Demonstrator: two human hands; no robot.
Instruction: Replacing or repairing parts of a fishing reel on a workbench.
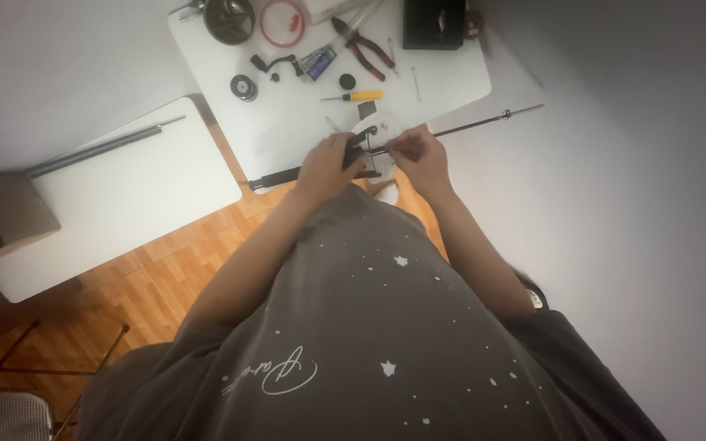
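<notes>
My left hand [328, 166] grips a dark fishing rod [475, 122] near its handle, where a white reel part [368, 128] sits. My right hand [420, 152] pinches something small and thin at the rod just to the right of the reel; what it pinches is too small to tell. The rod runs from lower left to upper right across the near edge of a white table [443, 77], with its thin tip reaching past the table's right side. Both hands are close together above the table's near edge.
On the white table lie red-handled pliers [365, 49], a yellow-handled screwdriver [357, 96], a round dark spool [244, 86], a red ring [281, 22], a dark bowl [229, 18] and a black box [433, 23]. A second white table [116, 196] with a dark rod [100, 147] stands to the left. The floor is wood.
</notes>
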